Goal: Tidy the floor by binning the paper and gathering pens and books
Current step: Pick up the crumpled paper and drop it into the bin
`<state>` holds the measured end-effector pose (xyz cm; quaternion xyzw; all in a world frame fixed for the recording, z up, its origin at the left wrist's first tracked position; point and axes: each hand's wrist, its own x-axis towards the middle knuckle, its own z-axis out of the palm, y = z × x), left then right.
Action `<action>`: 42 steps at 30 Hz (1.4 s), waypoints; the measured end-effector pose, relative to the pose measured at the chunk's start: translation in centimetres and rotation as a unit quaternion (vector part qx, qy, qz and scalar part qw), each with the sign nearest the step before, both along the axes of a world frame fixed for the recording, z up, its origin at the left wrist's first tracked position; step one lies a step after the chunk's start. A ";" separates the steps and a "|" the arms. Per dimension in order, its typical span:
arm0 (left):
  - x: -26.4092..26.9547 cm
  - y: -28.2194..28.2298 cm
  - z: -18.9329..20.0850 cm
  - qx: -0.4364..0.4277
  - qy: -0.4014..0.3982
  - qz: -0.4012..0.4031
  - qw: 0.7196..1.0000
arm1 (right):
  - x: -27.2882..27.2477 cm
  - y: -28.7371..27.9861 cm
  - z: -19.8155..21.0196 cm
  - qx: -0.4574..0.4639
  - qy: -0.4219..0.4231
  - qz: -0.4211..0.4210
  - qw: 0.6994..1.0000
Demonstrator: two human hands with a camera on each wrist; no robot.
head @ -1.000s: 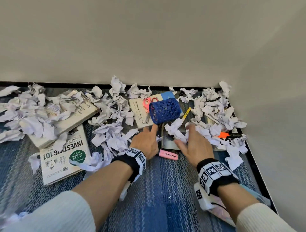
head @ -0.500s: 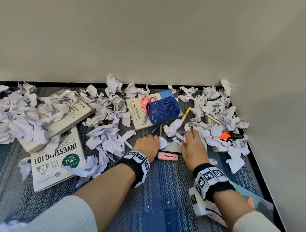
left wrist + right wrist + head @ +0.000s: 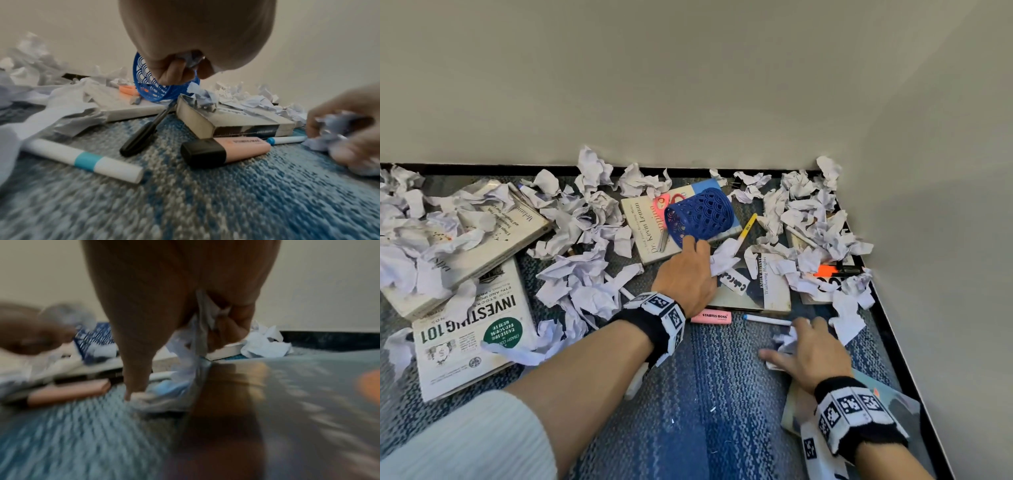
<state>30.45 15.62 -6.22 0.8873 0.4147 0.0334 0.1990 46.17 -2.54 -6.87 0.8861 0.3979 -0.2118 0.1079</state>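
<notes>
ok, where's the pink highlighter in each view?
Head: pink highlighter lies on the carpet at centre, just right of the left wrist.
Left wrist: centre, black cap toward the camera.
Right wrist: lower left, blurred.
Shared landmark: the blue mesh pen cup, tipped on its side behind the highlighter in all three views.

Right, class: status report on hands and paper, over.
Left hand grips crumpled white paper. Right hand grips another paper wad. Blue mesh pen cup lies tipped.
</notes>
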 end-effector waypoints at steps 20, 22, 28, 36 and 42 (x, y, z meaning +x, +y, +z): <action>3.1 -1.8 -0.1 -0.060 0.010 -0.111 0.992 | 3.0 0.2 0.4 0.301 0.072 -0.126 0.942; 4.0 -1.8 0.4 -0.079 -0.013 -0.111 0.991 | 4.7 0.7 1.0 0.327 0.068 -0.193 0.923; 7.5 -2.0 0.0 -0.033 -0.062 -0.126 0.990 | 8.0 1.1 1.6 0.195 -0.043 -0.238 0.951; 10.3 -3.1 -2.3 0.037 0.069 -0.179 0.981 | 8.1 0.8 -1.1 0.070 -0.024 -0.151 0.986; 10.0 -1.1 -3.5 0.024 -0.026 -0.201 0.979 | 9.2 2.1 -0.3 0.152 -0.071 -0.105 0.980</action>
